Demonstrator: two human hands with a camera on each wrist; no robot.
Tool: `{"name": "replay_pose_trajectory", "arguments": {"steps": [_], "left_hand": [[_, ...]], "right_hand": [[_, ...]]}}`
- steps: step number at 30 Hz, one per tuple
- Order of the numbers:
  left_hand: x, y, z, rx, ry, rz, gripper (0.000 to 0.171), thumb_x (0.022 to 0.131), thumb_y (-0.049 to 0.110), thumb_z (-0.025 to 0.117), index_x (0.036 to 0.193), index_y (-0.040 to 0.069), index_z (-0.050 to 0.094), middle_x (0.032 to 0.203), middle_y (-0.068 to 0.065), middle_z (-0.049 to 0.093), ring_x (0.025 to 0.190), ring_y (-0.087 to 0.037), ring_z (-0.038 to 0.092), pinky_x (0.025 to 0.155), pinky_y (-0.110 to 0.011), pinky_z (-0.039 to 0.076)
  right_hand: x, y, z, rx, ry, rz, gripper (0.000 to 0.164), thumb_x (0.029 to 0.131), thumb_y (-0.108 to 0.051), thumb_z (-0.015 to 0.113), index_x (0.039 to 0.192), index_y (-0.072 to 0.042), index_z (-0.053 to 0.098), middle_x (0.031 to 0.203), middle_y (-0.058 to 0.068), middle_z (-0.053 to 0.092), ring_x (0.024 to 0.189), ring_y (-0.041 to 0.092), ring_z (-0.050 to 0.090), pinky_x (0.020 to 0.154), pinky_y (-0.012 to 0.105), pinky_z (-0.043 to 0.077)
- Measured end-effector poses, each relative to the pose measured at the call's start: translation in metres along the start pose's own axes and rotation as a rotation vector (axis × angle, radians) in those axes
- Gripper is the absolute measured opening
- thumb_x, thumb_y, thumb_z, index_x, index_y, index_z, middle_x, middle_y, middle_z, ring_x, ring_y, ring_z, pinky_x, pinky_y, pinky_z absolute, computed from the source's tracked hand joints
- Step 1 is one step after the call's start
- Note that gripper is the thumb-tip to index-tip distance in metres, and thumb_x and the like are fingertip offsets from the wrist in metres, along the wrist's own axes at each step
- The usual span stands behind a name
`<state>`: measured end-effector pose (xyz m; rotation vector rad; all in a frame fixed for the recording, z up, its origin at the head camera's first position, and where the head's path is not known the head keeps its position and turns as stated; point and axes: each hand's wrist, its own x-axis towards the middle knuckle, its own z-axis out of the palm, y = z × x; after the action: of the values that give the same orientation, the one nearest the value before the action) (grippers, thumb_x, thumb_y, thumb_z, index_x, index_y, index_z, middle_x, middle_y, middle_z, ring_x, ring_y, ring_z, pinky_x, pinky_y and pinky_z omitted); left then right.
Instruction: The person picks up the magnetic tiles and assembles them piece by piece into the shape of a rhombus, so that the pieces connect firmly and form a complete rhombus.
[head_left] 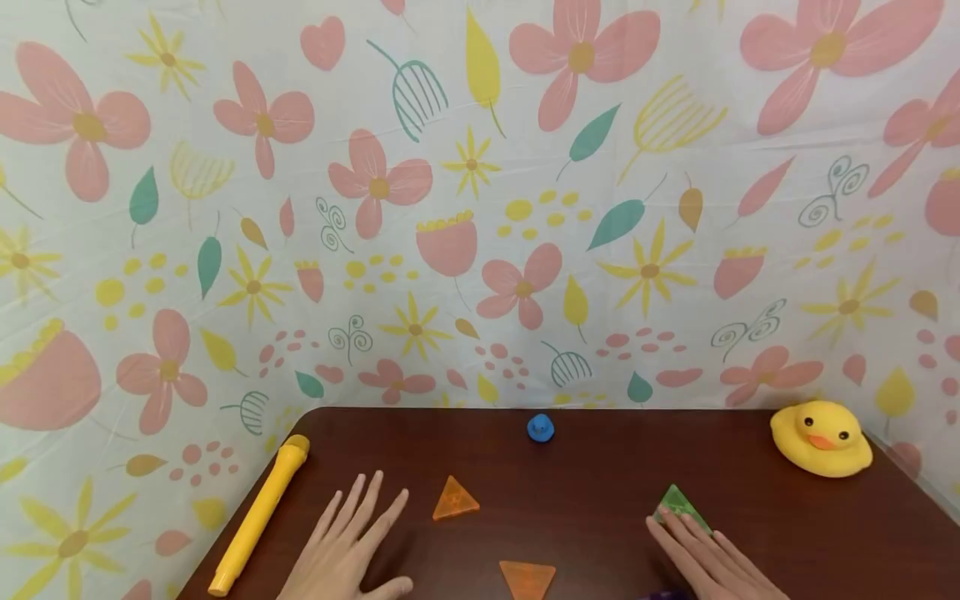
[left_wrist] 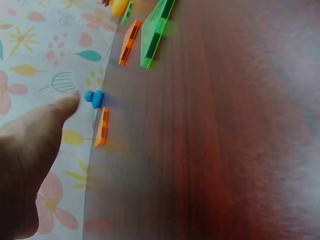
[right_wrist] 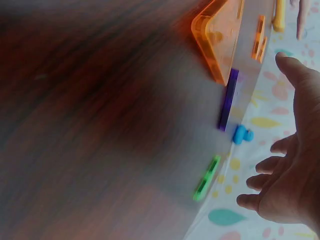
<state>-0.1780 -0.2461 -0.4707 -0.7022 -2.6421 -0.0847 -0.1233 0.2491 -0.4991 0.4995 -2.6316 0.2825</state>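
Because the right hand, its fingers straight and gripping nothing, partly covers the green triangle right of the desk's middle, a blind downward press could skid that thin, flat piece toward the far edge, though whether they already touch I cannot tell. With the left hand also empty, fingers spread, between the farther orange triangle and the yellow microphone along the left edge, a careless outward sweep could roll the microphone off that side.

Left hand, right hand: 2 palms down, fingers straight.
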Motion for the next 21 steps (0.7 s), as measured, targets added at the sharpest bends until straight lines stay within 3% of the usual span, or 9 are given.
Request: {"name": "replay_pose_trajectory", "arguments": {"steps": [3,5,8,10,13,14,17,19,21], "left_hand": [[0.009,0.002,-0.003,-0.101,-0.092,-0.046,0.104,0.088,0.080,0.066,0.171,0.037,0.020,0.176,-0.004,0.017,0.160,-0.034,0.024,0.123,-0.049,0.015],[0.015,0.003,-0.003,-0.148,-0.125,-0.072,0.108,0.089,0.077,0.067,0.172,0.031,0.017,0.177,-0.004,0.013,0.161,-0.034,0.020,0.124,-0.055,0.020],[0.025,0.003,-0.003,-0.201,-0.151,-0.089,0.112,0.092,0.072,0.068,0.173,0.022,0.010,0.177,-0.004,0.008,0.162,-0.031,0.015,0.125,-0.057,0.022],[0.033,0.003,-0.002,-0.258,-0.164,-0.104,0.115,0.094,0.067,0.071,0.173,0.018,0.004,0.177,-0.005,0.006,0.162,-0.030,0.013,0.126,-0.057,0.022],[0.043,0.004,0.001,-0.380,-0.199,-0.145,0.120,0.094,0.061,0.075,0.171,0.020,-0.007,0.177,-0.005,0.003,0.162,-0.029,0.012,0.125,-0.059,0.023],[0.046,0.004,0.003,-0.429,-0.208,-0.164,0.121,0.094,0.059,0.077,0.171,0.021,-0.009,0.177,-0.006,0.003,0.162,-0.030,0.013,0.124,-0.060,0.024],[0.055,0.005,0.009,-0.568,-0.231,-0.218,0.119,0.095,0.054,0.078,0.171,0.025,-0.009,0.177,-0.007,0.003,0.161,-0.032,0.015,0.122,-0.062,0.027],[0.060,0.005,0.013,-0.645,-0.246,-0.244,0.115,0.097,0.051,0.076,0.171,0.024,-0.007,0.177,-0.007,0.003,0.161,-0.032,0.016,0.122,-0.063,0.027],[0.064,0.005,0.017,-0.712,-0.260,-0.264,0.111,0.099,0.048,0.075,0.172,0.024,-0.006,0.177,-0.007,0.002,0.161,-0.033,0.015,0.122,-0.063,0.025]], "right_hand": [[0.008,-0.009,0.003,0.137,-0.025,-0.032,0.087,0.089,-0.070,0.073,0.161,-0.028,0.047,0.157,-0.001,0.056,0.145,-0.025,0.001,0.110,0.000,-0.002],[0.014,-0.011,0.007,0.236,-0.072,-0.046,0.088,0.091,-0.061,0.077,0.164,-0.025,0.043,0.160,0.001,0.053,0.152,-0.013,0.013,0.117,0.008,0.016],[0.025,-0.012,0.012,0.466,-0.289,-0.022,0.088,0.097,-0.049,0.075,0.170,-0.029,0.028,0.169,0.001,0.040,0.158,0.014,0.025,0.121,0.035,0.034],[0.032,-0.013,0.016,0.642,-0.441,0.021,0.090,0.101,-0.043,0.072,0.172,-0.031,0.019,0.174,0.003,0.028,0.157,0.034,0.029,0.115,0.057,0.040],[0.042,-0.016,0.023,0.927,-0.614,0.085,0.093,0.105,-0.036,0.068,0.173,-0.026,0.006,0.177,0.012,0.009,0.157,0.051,0.008,0.110,0.073,0.035],[0.045,-0.017,0.026,0.988,-0.634,0.084,0.094,0.105,-0.034,0.068,0.173,-0.023,0.004,0.177,0.017,0.006,0.156,0.054,0.005,0.108,0.071,0.038],[0.048,-0.023,0.035,1.066,-0.617,0.037,0.099,0.103,-0.030,0.074,0.172,-0.013,0.005,0.173,0.029,0.005,0.159,0.040,0.014,0.098,0.053,0.054],[0.050,-0.028,0.039,1.067,-0.576,-0.001,0.101,0.100,-0.025,0.078,0.172,-0.008,0.009,0.171,0.034,0.010,0.156,0.020,0.024,0.090,0.038,0.057],[0.052,-0.033,0.042,1.054,-0.534,-0.045,0.103,0.096,-0.021,0.083,0.170,-0.004,0.013,0.168,0.037,0.017,0.149,0.007,0.032,0.085,0.031,0.058]]}}
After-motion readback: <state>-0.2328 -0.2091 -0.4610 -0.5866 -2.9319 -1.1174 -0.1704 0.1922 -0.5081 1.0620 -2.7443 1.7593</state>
